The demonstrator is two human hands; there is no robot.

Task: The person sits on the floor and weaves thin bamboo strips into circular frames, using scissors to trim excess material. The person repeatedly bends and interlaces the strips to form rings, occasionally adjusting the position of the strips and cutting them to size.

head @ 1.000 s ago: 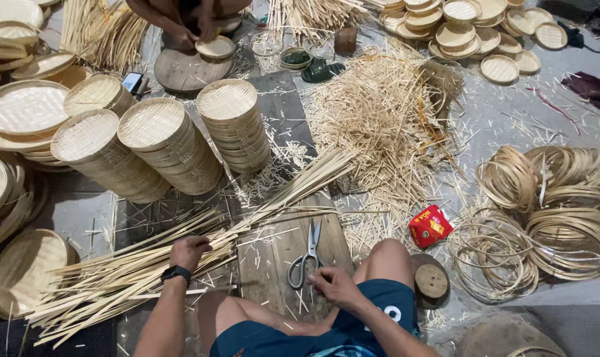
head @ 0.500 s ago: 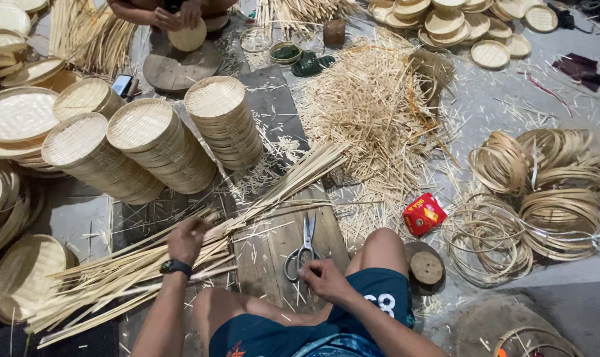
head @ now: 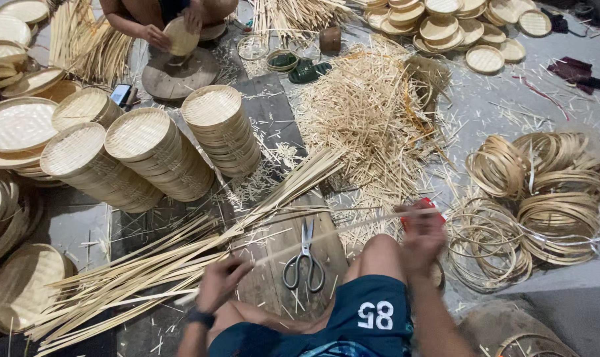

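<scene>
While stretched level over a bent knee, one thin bamboo strip (head: 339, 228) gripped at both ends: left hand (head: 222, 283) closed on the near end above the strip bundle (head: 148, 271), right hand (head: 420, 233), motion-blurred, fingers curled around the far end. Scissors (head: 305, 259) flat on wooden board (head: 280, 238) beneath; bamboo hoops (head: 544, 198) well apart.

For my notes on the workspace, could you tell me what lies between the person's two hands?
In the head view, scissors lie on the wooden board between left hand and right hand, under the strip they hold.
</scene>
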